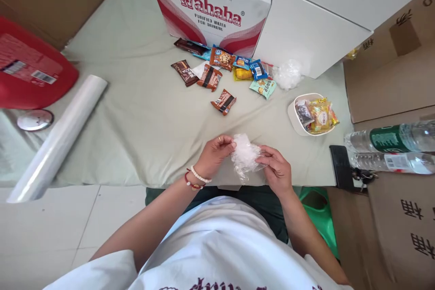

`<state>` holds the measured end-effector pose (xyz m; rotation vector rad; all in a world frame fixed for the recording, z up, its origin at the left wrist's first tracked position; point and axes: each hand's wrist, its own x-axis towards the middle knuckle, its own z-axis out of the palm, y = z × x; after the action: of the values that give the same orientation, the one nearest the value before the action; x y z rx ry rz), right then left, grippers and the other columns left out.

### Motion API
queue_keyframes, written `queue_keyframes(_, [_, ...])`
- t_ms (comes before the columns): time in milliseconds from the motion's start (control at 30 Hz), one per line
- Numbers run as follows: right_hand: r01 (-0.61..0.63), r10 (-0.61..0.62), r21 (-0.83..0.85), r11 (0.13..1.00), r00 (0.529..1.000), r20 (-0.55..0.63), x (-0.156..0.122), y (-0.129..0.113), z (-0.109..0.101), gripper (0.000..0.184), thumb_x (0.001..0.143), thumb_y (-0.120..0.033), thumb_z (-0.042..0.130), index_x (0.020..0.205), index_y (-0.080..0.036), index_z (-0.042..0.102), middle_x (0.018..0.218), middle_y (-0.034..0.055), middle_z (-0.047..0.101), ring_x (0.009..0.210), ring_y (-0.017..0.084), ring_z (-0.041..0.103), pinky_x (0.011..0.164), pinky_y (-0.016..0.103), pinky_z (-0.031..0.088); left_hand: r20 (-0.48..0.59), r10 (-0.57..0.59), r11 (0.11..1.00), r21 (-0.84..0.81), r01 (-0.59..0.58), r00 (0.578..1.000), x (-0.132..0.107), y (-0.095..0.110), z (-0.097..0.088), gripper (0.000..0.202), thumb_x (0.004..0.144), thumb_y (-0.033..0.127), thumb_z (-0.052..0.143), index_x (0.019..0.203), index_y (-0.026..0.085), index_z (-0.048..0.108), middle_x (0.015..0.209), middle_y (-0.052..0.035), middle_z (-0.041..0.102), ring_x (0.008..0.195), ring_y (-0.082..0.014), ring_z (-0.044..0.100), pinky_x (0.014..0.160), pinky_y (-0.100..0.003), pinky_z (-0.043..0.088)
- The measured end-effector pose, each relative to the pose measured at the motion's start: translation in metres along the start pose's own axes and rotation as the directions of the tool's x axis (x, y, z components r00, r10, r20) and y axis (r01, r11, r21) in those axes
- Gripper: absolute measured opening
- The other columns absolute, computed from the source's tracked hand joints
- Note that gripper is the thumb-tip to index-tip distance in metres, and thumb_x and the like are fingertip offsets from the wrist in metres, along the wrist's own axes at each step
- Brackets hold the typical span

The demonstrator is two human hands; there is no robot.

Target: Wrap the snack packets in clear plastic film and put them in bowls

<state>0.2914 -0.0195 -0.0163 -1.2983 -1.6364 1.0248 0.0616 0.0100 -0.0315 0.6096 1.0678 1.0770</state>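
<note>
A crumpled bundle of clear plastic film is held over the front of the table between my two hands. My left hand, with a ring and bracelets at the wrist, pinches its left edge. On the other side, my right hand grips the edge between thumb and fingers. Whether anything lies inside the whitish bundle, I cannot tell. The closest snack is a brown wrapped packet just beyond my hands. Right of them stands a white tub filled with wrapped snacks.
Several snack packets and another crumpled film bundle lie before the Wahaha carton. A plastic film roll, round tin and red container are left. Water bottles, a phone and keys sit right.
</note>
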Motion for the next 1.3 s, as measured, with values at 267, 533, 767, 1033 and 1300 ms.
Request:
queue_keyframes(267, [-0.29, 0.302, 0.381, 0.878, 0.953, 0.03, 0.019, 0.003, 0.022, 0.049, 0.081, -0.044, 0.079, 0.127, -0.033, 0.066, 0.149, 0.0091, 0.06, 0.115, 0.027, 0.069, 0.088, 0.042, 0.061, -0.112, 0.068, 0.998, -0.002, -0.069, 0.991, -0.012, -0.001, -0.007, 0.047, 0.069, 0.056, 0.089, 0.082, 0.019, 0.063, 0.071, 0.0049, 0.057, 0.066, -0.0087, 0.048, 0.065, -0.024, 0.042])
queue_keyframes(533, [-0.414, 0.413, 0.321, 0.852, 0.908, 0.075, 0.016, 0.005, 0.022, 0.025, 0.076, -0.044, 0.083, 0.091, -0.026, 0.074, 0.083, 0.0004, 0.071, 0.07, 0.017, 0.062, 0.066, 0.03, 0.056, -0.202, -0.037, 0.953, -0.302, -0.027, 0.979, -0.005, 0.022, -0.014, 0.041, 0.063, 0.038, 0.092, 0.076, 0.02, 0.058, 0.069, 0.0061, 0.05, 0.063, -0.0082, 0.047, 0.056, -0.022, 0.042])
queue_keyframes(767, [-0.24, 0.328, 0.3, 0.923, 0.899, -0.29, 0.055, -0.011, -0.015, 0.03, 0.081, -0.048, 0.081, 0.095, -0.022, 0.074, 0.077, -0.0007, 0.067, 0.061, 0.013, 0.056, 0.055, 0.025, 0.049, -0.256, -0.09, 0.966, -0.259, 0.022, 0.962, -0.02, 0.032, -0.042, 0.045, 0.061, 0.04, 0.094, 0.076, 0.019, 0.058, 0.065, 0.007, 0.053, 0.053, -0.0049, 0.048, 0.044, -0.016, 0.042])
queue_keyframes(1033, [0.025, -0.01, 0.04, 0.999, 0.939, -0.343, 0.2, -0.032, -0.04, 0.06, 0.091, -0.065, 0.067, 0.14, -0.03, 0.059, 0.147, 0.0107, 0.057, 0.137, 0.029, 0.055, 0.106, 0.049, 0.051, -0.333, -0.052, 0.994, -0.11, 0.016, 0.941, -0.042, 0.019, -0.042, 0.059, 0.055, 0.056, 0.097, 0.08, 0.019, 0.058, 0.07, 0.0079, 0.056, 0.061, -0.0065, 0.051, 0.052, -0.019, 0.049])
queue_keyframes(1300, [-0.025, 0.007, 0.055, 0.998, 0.949, 0.314, 0.062, -0.029, 0.051, 0.036, 0.086, -0.052, 0.079, 0.111, -0.027, 0.076, 0.123, 0.009, 0.07, 0.108, 0.024, 0.067, 0.091, 0.038, 0.057, -0.174, 0.024, 0.999, -0.039, -0.031, 0.984, -0.039, 0.007, -0.039, 0.055, 0.062, 0.047, 0.096, 0.097, 0.018, 0.066, 0.087, 0.0002, 0.071, 0.078, -0.0117, 0.064, 0.072, -0.025, 0.051])
